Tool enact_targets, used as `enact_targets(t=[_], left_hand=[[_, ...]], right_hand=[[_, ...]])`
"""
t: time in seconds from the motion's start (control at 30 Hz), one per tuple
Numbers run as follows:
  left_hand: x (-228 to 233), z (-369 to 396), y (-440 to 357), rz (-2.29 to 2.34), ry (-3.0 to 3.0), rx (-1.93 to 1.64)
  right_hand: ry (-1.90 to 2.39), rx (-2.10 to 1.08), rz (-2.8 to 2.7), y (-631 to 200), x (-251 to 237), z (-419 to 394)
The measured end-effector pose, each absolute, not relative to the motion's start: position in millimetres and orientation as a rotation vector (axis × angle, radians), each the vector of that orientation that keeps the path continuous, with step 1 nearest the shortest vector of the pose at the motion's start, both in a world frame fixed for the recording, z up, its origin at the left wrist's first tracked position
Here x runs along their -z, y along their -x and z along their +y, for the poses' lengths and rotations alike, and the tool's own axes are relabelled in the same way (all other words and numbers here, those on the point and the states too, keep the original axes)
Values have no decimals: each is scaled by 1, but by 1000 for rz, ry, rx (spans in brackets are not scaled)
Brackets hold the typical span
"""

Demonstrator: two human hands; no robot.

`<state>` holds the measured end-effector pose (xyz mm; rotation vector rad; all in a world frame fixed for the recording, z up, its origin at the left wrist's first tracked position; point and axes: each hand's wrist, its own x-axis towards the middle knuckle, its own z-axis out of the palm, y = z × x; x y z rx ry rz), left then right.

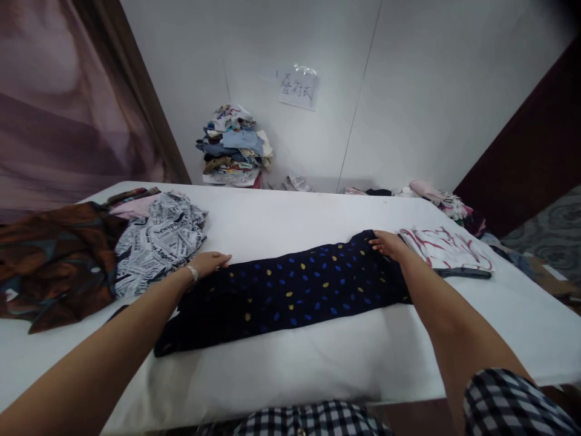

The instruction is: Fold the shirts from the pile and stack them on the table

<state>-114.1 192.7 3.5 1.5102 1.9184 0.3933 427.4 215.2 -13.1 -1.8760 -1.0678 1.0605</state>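
A dark navy garment with blue and yellow dots lies folded into a long strip across the white table. My left hand rests flat on its far left edge, a bracelet on the wrist. My right hand presses on its far right corner. Both hands touch the cloth along its far edge, fingers extended; neither visibly pinches it.
A newspaper-print garment and a brown patterned one lie at the left. A white cloth with red marks sits at the right. A pile of folded clothes stands against the back wall under a paper sign.
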Motion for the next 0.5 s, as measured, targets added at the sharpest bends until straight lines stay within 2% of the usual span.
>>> enact_targets(t=[0.37,0.5], left_hand=[[13,173,138,1937,-1920,129],[28,172,145,2106,-2049,66]], right_hand=[[2055,-709,-1310,-427,37,242],[2029,-505,-1290,-433,39,248]])
